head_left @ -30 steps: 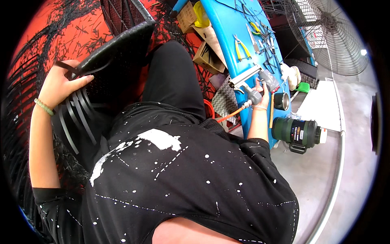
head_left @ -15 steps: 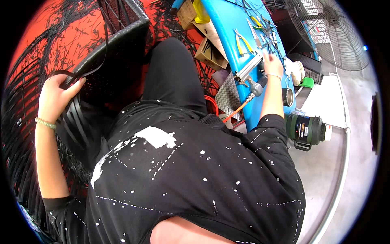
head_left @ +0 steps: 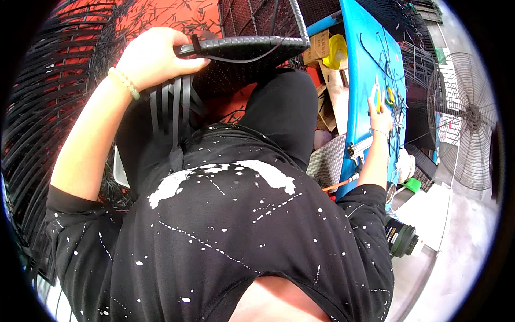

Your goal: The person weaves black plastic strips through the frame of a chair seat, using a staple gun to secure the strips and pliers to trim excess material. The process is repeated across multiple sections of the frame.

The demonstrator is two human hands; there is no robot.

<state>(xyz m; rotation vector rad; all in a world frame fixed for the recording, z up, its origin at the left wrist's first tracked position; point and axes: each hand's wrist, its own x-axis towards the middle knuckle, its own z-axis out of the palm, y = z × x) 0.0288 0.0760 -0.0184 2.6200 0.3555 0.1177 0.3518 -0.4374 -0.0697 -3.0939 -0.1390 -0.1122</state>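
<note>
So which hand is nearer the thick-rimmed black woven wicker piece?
Left: the left hand holds the woven piece's rim; the right hand is apart from it, by yellow-handled pliers over the blue table.

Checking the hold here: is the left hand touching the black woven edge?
Touching. The head view shows the left hand with the black woven edge between its thumb and fingers.

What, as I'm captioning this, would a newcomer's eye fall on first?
First, probably, the red floor at top left, strewn with black scraps, and the black woven piece near top centre with the left hand at its end. Next, the blue table at right, where the right hand is at yellow-handled pliers, and the wire fan at far right.
</note>
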